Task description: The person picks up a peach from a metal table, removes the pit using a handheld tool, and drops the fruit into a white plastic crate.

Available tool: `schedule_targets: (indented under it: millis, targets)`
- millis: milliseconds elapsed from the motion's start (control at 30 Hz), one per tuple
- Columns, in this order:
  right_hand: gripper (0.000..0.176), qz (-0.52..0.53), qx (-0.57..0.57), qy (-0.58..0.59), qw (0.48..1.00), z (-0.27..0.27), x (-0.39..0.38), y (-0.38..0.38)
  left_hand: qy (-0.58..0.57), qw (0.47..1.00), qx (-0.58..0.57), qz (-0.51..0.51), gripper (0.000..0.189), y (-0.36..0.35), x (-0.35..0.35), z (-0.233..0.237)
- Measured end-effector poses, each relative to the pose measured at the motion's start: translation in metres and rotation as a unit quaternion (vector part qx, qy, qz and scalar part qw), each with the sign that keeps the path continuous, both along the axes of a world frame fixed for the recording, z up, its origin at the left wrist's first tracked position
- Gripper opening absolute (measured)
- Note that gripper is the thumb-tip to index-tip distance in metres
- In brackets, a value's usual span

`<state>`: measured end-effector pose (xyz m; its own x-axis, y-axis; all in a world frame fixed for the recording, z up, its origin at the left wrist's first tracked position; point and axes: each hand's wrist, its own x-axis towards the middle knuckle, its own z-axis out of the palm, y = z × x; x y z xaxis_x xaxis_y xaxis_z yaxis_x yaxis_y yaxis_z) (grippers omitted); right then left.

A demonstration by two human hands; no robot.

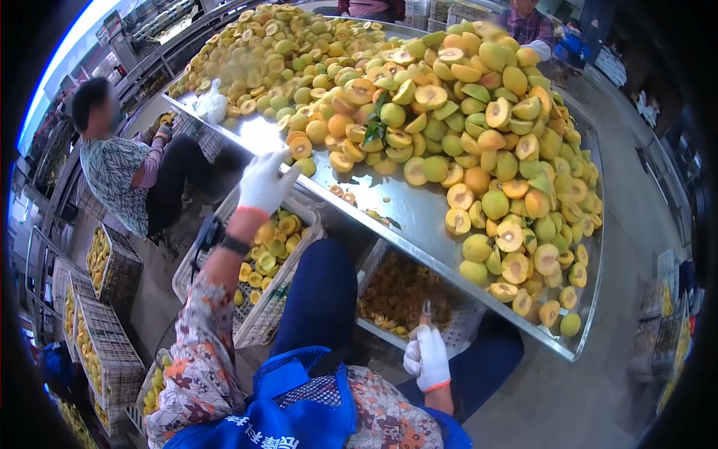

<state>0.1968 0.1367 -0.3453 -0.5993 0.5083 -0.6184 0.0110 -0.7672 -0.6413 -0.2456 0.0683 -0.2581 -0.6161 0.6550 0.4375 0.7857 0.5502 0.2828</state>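
Observation:
My left hand point(263, 182), in a white glove, reaches to the near edge of the metal table point(389, 196), its fingers apart beside a small green-yellow fruit point(306, 166). Over my right thigh, my right hand point(428, 355), also gloved, is closed around a small tool point(425, 313) whose metal tip points up. A large heap of halved and whole yellow-green fruit point(479, 112) covers much of the table. Below my left hand sits a crate point(250, 329) of fruit halves. Another crate point(385, 333) with brown pits and scraps stands between my knees.
A person point(112, 161) sits at the left, holding a fruit. Stacked crates point(112, 348) of fruit stand at the lower left. Across the table is another person point(527, 26). A white plastic bag point(212, 103) lies on the table's left edge.

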Motion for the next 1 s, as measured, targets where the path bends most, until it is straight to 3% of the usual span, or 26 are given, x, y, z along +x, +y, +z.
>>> schedule_targets:
  millis: [100,167,267,333,500,567,600,700,800,1000]
  targets:
    - [0.021,0.009,-0.008,-0.009,1.000,-0.005,-0.002,0.002,0.056,0.994,0.058,-0.069,0.051,0.077,-0.036,0.004]
    - [0.020,0.003,-0.021,-0.036,0.999,-0.006,-0.005,0.004,0.017,0.998,0.021,-0.059,0.059,0.129,-0.050,0.021]
    - [0.019,-0.001,-0.010,-0.047,0.999,-0.016,-0.004,0.006,0.042,0.996,0.053,-0.060,0.069,0.198,-0.083,0.019]
    - [0.018,-0.002,-0.026,-0.055,0.998,-0.017,-0.006,0.007,-0.104,0.993,0.030,-0.056,0.073,0.228,-0.091,0.018]
    - [0.017,-0.006,-0.051,-0.065,0.997,-0.017,-0.011,0.009,-0.123,0.991,0.029,-0.046,0.078,0.229,-0.069,0.013]
    - [0.017,-0.008,-0.053,-0.060,0.997,-0.016,-0.016,0.012,-0.165,0.976,-0.038,-0.138,0.078,0.219,-0.059,-0.008]
    - [0.018,-0.001,-0.054,-0.048,0.997,-0.013,-0.017,0.013,-0.124,0.990,-0.021,-0.057,0.076,0.225,-0.054,-0.035]
    - [0.022,0.004,-0.039,-0.049,0.998,-0.021,-0.014,0.007,-0.155,0.980,-0.100,-0.072,0.071,0.206,0.002,-0.013]
    - [0.022,-0.007,-0.030,-0.043,0.999,-0.011,-0.016,0.004,-0.179,0.978,-0.083,-0.068,0.070,0.205,0.041,-0.024]
    - [0.020,0.017,-0.005,-0.006,1.000,-0.001,-0.013,-0.011,-0.070,0.983,-0.139,-0.096,0.057,0.199,0.121,-0.002]
